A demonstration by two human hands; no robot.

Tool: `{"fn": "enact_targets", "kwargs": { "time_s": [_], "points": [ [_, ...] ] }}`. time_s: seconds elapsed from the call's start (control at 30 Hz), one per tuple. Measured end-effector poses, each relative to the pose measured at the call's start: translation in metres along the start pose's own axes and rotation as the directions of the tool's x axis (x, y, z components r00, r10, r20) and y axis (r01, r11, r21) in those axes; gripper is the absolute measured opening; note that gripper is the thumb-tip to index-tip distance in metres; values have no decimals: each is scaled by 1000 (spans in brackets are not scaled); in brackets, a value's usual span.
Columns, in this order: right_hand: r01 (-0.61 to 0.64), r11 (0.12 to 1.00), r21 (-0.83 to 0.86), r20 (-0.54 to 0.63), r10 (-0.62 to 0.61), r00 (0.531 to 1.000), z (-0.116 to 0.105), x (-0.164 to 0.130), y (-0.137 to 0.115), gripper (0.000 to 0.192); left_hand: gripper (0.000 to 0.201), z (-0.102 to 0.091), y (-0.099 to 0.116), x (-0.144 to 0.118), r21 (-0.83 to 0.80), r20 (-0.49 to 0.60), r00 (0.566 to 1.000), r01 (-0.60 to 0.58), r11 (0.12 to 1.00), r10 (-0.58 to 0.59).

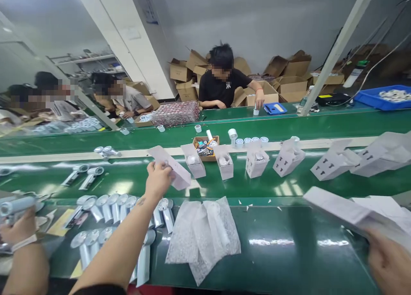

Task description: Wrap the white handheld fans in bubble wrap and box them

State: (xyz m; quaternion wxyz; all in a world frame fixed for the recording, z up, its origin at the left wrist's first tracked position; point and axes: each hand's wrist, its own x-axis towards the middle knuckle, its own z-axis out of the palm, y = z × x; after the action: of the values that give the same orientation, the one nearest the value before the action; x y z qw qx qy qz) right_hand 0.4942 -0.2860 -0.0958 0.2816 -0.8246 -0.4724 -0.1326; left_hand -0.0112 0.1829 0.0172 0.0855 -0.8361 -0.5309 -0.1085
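My left hand (158, 180) reaches out over the green conveyor belt (257, 183) and grips a white carton box (175, 168), tilted, at the left end of a row of similar boxes. My right hand (388, 265), low at the right, holds a stack of flat folded white cartons (346, 213). Three open white boxes (224, 164) stand on the belt just right of the held one, each with a small fan inside. Below my left arm lie several small hand-held fans (105, 205) in rows, and a pile of bubble-wrap bags (205, 237).
A co-worker's hand (19, 233) at the far left holds a fan. More white boxes (334, 162) lie tipped on the belt to the right. A cardboard tray of small parts (205, 147) sits behind the boxes. People sit across the line; a blue bin (382, 99) stands far right.
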Motion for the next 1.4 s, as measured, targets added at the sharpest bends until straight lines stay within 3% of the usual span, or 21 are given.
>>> {"fn": "enact_targets", "kwargs": {
  "time_s": [0.07,0.17,0.23,0.3,0.33,0.4,0.43,0.47,0.53,0.57,0.6,0.7,0.77,0.87,0.93,1.0,1.07,1.13,1.2,1.3,1.4],
  "points": [
    [139,990,13,73,-140,988,7,9,-49,28,19,25,-12,22,17,58,998,17,1000,-18],
    [322,936,141,231,-348,909,17,21,-112,28,23,50,-14,37,6,110,994,18,1000,-19],
    [353,918,182,304,-394,867,21,25,-142,25,28,57,2,30,-27,100,995,-4,1000,7],
    [360,917,174,343,-399,850,22,24,-161,17,35,58,34,5,-138,114,980,-150,979,166],
    [365,917,162,353,-399,846,22,23,-168,16,38,59,56,-13,-262,162,913,-326,908,375],
    [387,912,135,322,-409,854,25,20,-178,18,41,63,104,-52,-389,206,766,-507,769,609],
    [403,907,123,296,-421,857,27,18,-182,16,51,67,127,-70,-457,223,657,-582,672,720],
    [418,901,113,264,-433,862,30,16,-186,14,61,72,148,-86,-536,282,458,-654,534,843],
    [433,897,91,197,-443,875,37,13,-194,9,75,80,180,-104,-582,404,203,-695,422,892],
    [429,900,78,163,-436,885,40,11,-198,10,77,83,189,-106,-587,444,128,-705,397,887],
    [414,908,62,125,-419,899,44,10,-202,12,75,83,195,-104,-581,465,103,-715,390,879],
    [330,944,25,13,-331,944,55,6,-212,19,54,68,192,-82,-582,415,151,-714,389,897],
    [289,956,54,-32,-287,957,63,5,-216,23,38,48,180,-64,-611,340,292,-654,446,894],
    [259,950,175,-57,-253,966,75,7,-217,34,26,10,165,-43,-779,191,571,-406,477,798],
    [238,933,268,-69,-228,971,81,11,-215,45,29,-13,168,-36,-919,155,749,-130,373,644],
    [258,907,333,-76,-247,966,86,14,-211,53,40,-30,185,-35,-982,179,868,127,141,464],
    [326,873,363,-70,-324,944,89,17,-207,53,56,-36,214,-38,-967,193,922,236,-92,334],
    [371,849,376,-21,-393,919,89,19,-203,42,68,-33,242,-43,-961,198,951,236,-145,236],
    [371,840,395,32,-416,909,89,23,-198,28,66,-24,260,-51,-972,231,967,233,-10,107],
    [393,809,438,1,-438,899,90,34,-194,21,53,-14,265,-69,-935,187,980,199,293,-69],
    [418,764,492,-56,-451,891,94,48,-191,29,36,-20,266,-82,-814,37,989,-55,579,145]
  ]
}}
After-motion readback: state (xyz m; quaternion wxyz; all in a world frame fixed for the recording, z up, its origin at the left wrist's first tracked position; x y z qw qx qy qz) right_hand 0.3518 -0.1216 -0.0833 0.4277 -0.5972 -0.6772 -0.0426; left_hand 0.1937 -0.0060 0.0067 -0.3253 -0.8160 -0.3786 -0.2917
